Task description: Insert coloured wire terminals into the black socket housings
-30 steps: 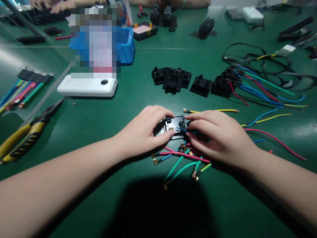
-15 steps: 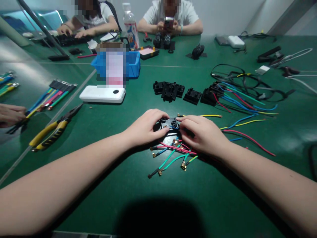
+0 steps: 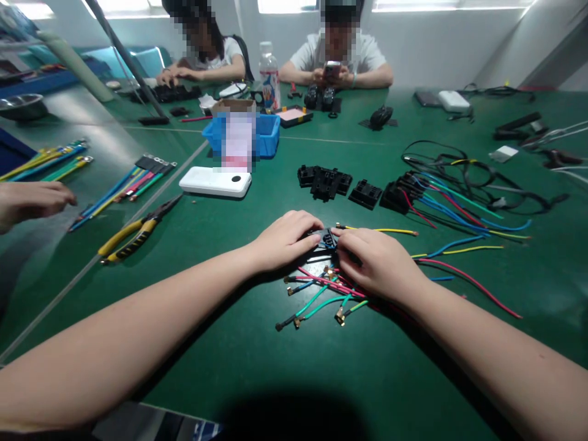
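Note:
A small black plastic connector housing (image 3: 327, 237) lies low over the table between my hands. My left hand (image 3: 291, 239) is closed on its left side, thumb in front and fingers behind. Curled at its right side is my right hand (image 3: 372, 256), index fingertip against the housing's far edge. A bit of blue wire shows at the housing by the right fingers; their grip is mostly hidden. Just below lie short red, green and blue wires (image 3: 327, 299) with brass terminals (image 3: 340, 316), partly under my right hand. A yellow wire (image 3: 395, 231) lies behind it.
Several black housings (image 3: 325, 184) sit ahead, beside a wired housing (image 3: 399, 195). Left are yellow-handled pliers (image 3: 138, 236), a white power bank (image 3: 215, 182), a blue bin (image 3: 271, 136) and bundled wires (image 3: 138, 177). Another person's hand (image 3: 34, 201) is at far left; two people sit opposite.
The camera view has tilted up and turned slightly left. My left fingers cover more of the housing, and both hands stay on it. The other person's hand at left has moved off the wire bundle.

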{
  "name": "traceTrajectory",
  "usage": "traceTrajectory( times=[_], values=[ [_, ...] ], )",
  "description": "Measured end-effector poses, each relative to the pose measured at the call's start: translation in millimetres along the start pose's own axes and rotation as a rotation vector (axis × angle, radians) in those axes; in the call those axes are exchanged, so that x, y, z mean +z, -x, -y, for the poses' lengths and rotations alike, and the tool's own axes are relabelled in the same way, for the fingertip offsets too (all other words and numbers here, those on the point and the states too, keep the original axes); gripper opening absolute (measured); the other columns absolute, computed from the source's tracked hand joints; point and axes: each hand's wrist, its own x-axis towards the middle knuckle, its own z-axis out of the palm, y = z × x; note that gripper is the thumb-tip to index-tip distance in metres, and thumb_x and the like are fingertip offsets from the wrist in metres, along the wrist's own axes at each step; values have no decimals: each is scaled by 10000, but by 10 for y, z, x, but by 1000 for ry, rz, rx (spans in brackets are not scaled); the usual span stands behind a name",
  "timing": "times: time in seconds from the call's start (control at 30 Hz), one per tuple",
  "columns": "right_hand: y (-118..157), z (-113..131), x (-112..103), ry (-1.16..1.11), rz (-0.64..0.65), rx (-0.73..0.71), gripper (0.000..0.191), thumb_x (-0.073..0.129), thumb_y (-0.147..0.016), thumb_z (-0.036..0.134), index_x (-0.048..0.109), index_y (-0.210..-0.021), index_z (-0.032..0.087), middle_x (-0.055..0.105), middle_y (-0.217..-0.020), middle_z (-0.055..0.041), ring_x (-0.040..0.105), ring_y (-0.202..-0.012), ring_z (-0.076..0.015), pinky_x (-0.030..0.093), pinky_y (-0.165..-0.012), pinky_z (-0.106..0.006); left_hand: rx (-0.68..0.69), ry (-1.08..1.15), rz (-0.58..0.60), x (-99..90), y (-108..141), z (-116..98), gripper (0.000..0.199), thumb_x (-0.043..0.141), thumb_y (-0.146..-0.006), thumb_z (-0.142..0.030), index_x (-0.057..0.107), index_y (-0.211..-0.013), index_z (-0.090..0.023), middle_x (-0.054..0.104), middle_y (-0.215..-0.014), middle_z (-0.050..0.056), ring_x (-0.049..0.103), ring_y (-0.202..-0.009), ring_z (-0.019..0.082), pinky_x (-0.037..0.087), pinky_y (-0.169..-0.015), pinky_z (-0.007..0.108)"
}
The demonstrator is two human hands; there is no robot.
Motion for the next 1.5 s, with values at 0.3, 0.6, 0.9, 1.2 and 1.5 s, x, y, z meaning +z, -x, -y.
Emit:
traceTrajectory(
  times=[0.3, 0.6, 0.9, 1.2, 1.5],
  values=[
    [-7, -42, 45, -54, 37, -37, 122, 489, -860, 158, 579, -942, 162, 597, -1247, -119, 586, -903, -240, 494, -795, -396, 13, 91, -85, -37, 59, 20, 301, 366, -943, -296, 544, -1136, -148, 578, -1143, 89, 506, -1100, 187, 392, -996, 360],
    [1, -74, 74, -80, 56, -64, 103, 474, -863, 160, 567, -909, 164, 558, -1306, -102, 550, -879, -234, 484, -792, -406, 150, 103, -176, -91, 114, 0, 183, 506, -832, -179, 576, -998, -148, 620, -1020, 76, 544, -1004, 182, 422, -943, 331],
    [15, -73, 88, -72, 32, -58, 140, 477, -866, 176, 578, -959, 150, 576, -1269, -108, 552, -912, -229, 452, -812, -369, 182, 71, -178, -58, 98, -7, 156, 543, -809, -158, 595, -955, -147, 648, -948, 65, 570, -926, 165, 452, -882, 310],
    [2, -37, 49, -33, 17, 32, 107, 473, -844, 196, 569, -815, 160, 566, -724, -49, 495, -680, -193, 360, -591, -296, 195, 59, -156, -58, 97, -3, 120, 532, -815, -151, 598, -915, -159, 646, -930, 47, 563, -929, 158, 445, -900, 310],
    [-16, -38, 56, -61, 40, -8, 190, 450, -885, 226, 546, -735, 158, 602, -786, -65, 506, -763, -202, 389, -685, -320, 190, 42, -150, -53, 87, 1, 117, 533, -824, -160, 602, -917, -148, 645, -926, 46, 565, -930, 154, 438, -903, 300]
  ],
)
